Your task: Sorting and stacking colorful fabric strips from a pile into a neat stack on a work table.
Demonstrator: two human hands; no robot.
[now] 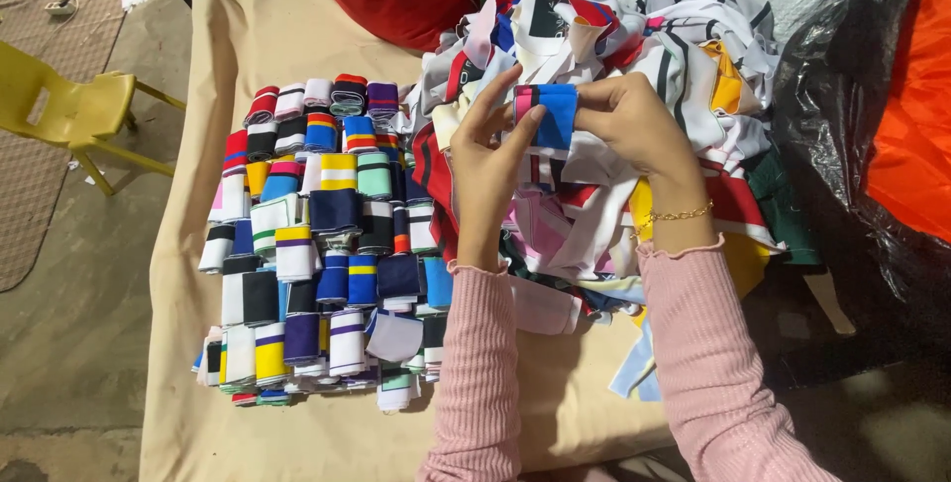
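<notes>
in the head view, the left hand (487,150) and the right hand (631,120) are raised together over a loose heap of striped fabric strips (674,56). both pinch one folded strip (550,115), blue with a pink edge, between thumbs and fingertips; it is held between the hands, above the heap. just to the left, rolled strips (317,234) lie in tight rows on a beige cloth (258,26). a gold bracelet (679,214) circles the right wrist. a yellow chair (64,106) stands on the floor at far left.
</notes>
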